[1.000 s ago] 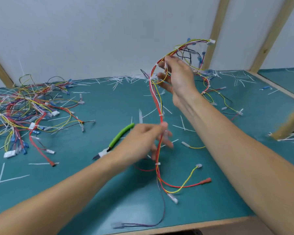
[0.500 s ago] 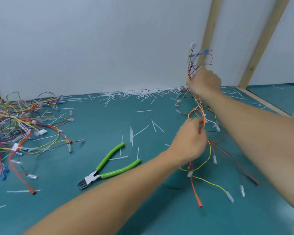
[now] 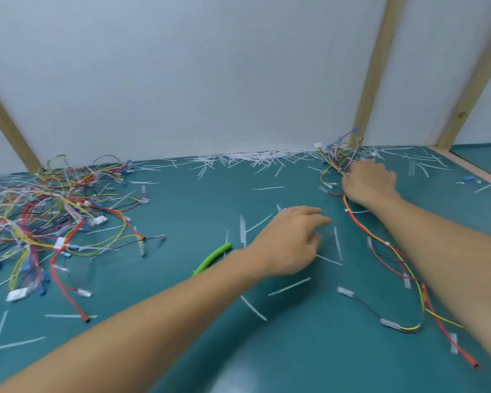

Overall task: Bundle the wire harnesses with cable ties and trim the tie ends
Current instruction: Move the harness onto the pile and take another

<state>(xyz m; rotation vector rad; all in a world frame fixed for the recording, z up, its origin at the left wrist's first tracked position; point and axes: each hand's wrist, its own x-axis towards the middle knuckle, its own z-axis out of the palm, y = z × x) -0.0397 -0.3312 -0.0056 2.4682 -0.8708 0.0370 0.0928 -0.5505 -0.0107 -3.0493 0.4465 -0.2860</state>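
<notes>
The bundled wire harness (image 3: 387, 244), red and yellow wires with white ties along it, lies on the teal table (image 3: 187, 205) at the right, its loose ends trailing toward me. My right hand (image 3: 366, 182) rests palm down over its far end near the back wall, fingers curled over the wires. My left hand (image 3: 289, 239) hovers over the middle of the table, fingers relaxed and holding nothing. Beside my left wrist, one green handle of the cutters (image 3: 213, 258) shows; the rest is hidden under my forearm.
A tangled pile of loose harnesses (image 3: 40, 217) covers the left side of the table. Trimmed white tie ends (image 3: 255, 157) litter the back edge and the middle. Wooden posts (image 3: 372, 72) stand against the white wall at the right.
My right hand has lowered the harness from the air onto the table at the right. My left hand has let go of the wires and moved left, toward the middle.
</notes>
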